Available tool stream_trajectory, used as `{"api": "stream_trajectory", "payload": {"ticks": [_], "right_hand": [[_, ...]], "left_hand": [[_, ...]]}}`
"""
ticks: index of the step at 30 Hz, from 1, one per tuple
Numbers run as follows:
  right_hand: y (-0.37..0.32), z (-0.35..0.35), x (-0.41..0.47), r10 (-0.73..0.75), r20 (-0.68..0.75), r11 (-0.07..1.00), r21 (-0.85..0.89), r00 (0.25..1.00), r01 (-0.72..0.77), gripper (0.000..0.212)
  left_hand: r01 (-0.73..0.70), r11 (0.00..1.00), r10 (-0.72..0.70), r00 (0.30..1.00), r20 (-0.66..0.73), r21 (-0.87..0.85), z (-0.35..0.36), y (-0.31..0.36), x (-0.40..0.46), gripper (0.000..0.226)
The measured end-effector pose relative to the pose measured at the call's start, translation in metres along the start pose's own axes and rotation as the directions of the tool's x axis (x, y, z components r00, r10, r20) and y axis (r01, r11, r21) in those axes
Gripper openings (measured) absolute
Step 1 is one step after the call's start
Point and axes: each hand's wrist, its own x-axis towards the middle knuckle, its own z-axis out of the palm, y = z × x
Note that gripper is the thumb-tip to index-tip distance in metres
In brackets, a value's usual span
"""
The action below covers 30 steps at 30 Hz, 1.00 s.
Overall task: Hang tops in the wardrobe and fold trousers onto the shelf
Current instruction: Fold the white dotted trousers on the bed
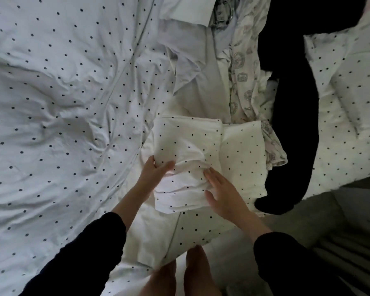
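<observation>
My left hand (158, 170) grips the folded trousers' (186, 146) near-left edge; my right hand (219, 190) rests flat, long axis running away.

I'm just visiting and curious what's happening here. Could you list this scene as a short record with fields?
setting: bed with dotted duvet
item handled: folded white dotted garment
left hand: grips the garment's left edge
right hand: lies flat on the fold, fingers straight
beside it: second folded dotted piece
behind: pale shirt, patterned garment, dark garment
far right: dotted pillow
wardrobe: not in view
</observation>
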Motion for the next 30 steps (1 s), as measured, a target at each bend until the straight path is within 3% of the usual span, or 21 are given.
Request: {"api": "stream_trajectory", "payload": {"ticks": [3, 6, 8, 12, 16, 18, 21, 23, 25, 27, 30], "right_hand": [[-0.018, -0.015, -0.013, 0.173, -0.142, 0.926, 0.361, 0.975, -0.112, 0.048], [-0.022, -0.05, -0.022, 0.429, -0.206, 0.679, 0.715, 0.879, -0.164, 0.047], [-0.008, -0.072, -0.027, 0.491, -0.262, 0.622, 0.773, 0.831, -0.124, 0.046], [0.028, -0.104, -0.026, 0.468, -0.33, 0.673, 0.734, 0.82, -0.088, 0.045], [0.078, -0.119, -0.014, 0.326, -0.359, 0.815, 0.575, 0.875, -0.068, 0.043], [0.103, -0.119, -0.007, 0.257, -0.34, 0.863, 0.502, 0.904, -0.057, 0.043], [0.125, -0.116, 0.001, 0.117, -0.288, 0.96, 0.277, 0.951, -0.034, 0.043], [0.137, -0.109, 0.004, 0.027, -0.178, 0.997, 0.079, 0.984, -0.013, 0.049], [0.146, -0.101, 0.008, 0.011, -0.058, 0.992, -0.122, 0.998, -0.018, 0.065], [0.148, -0.097, 0.008, -0.04, -0.046, 0.956, -0.292, 0.998, 0.025, 0.08], [0.148, -0.099, 0.01, -0.232, -0.043, 0.858, -0.48, 0.972, 0.184, 0.098]], "left_hand": [[-0.087, 0.985, 0.073, 0.993, 0.092, 0.151, 0.017, 0.02, -0.031, 0.036], [-0.177, 0.955, 0.11, 0.958, 0.266, 0.239, 0.047, 0.049, -0.046, 0.038], [-0.242, 0.928, 0.114, 0.909, 0.4, 0.285, 0.077, 0.062, -0.044, 0.043], [-0.318, 0.867, 0.07, 0.84, 0.538, 0.384, 0.135, 0.065, -0.026, 0.058], [-0.349, 0.828, 0.058, 0.831, 0.553, 0.438, 0.184, 0.048, 0.002, 0.067], [-0.404, 0.763, 0.103, 0.846, 0.523, 0.504, 0.206, 0.041, 0.006, 0.061], [-0.552, 0.568, 0.37, 0.834, 0.409, 0.611, 0.22, 0.026, -0.001, 0.041], [-0.525, 0.374, 0.5, 0.808, 0.311, 0.765, 0.22, 0.005, -0.003, 0.046], [-0.409, 0.216, 0.478, 0.836, 0.269, 0.887, 0.214, -0.013, -0.002, 0.06], [-0.404, 0.105, 0.469, 0.826, 0.313, 0.909, 0.203, -0.021, -0.001, 0.076], [-0.418, 0.093, 0.433, 0.834, 0.341, 0.904, 0.19, -0.019, 0.013, 0.096]]}}
